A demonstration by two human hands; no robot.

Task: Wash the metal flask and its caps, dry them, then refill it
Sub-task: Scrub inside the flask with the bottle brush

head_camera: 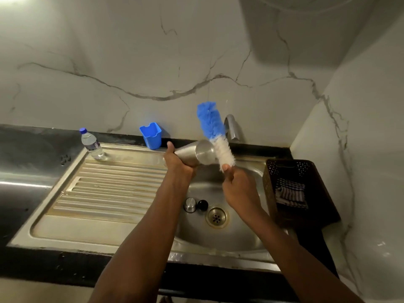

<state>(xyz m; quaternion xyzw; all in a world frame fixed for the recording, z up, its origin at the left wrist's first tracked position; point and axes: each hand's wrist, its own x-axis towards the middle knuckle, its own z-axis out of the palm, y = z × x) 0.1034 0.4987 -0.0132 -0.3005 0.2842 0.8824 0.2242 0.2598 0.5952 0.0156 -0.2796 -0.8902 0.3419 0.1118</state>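
steel flask (196, 154) is in your left hand (178, 165), over the sink (218, 237) basin, lying near-horizontal with its wide end pointing right at the bottle brush (215, 132).

head view, the only one: left fingers are curled round the narrow end of the body. right hand (237, 184) is wrapped round the brush handle just under the white bristles. brush is tilted up and away, outside the flask, bristles touching or just beside its end, can't tell which. steel cap (189, 204) and black cap (202, 204) lie side by side on the basin floor, just left of the drain (216, 216).

handling, my guess: flask is rigid, light while empty, likely slick once wet, so take it mid-body with a full wrap, not fingertips. bristles are soft and bendy; steer from the handle.

water bottle (93, 144) stands far left on the drainboard. cloth (289, 193) sits in the basket (271, 189) at right.
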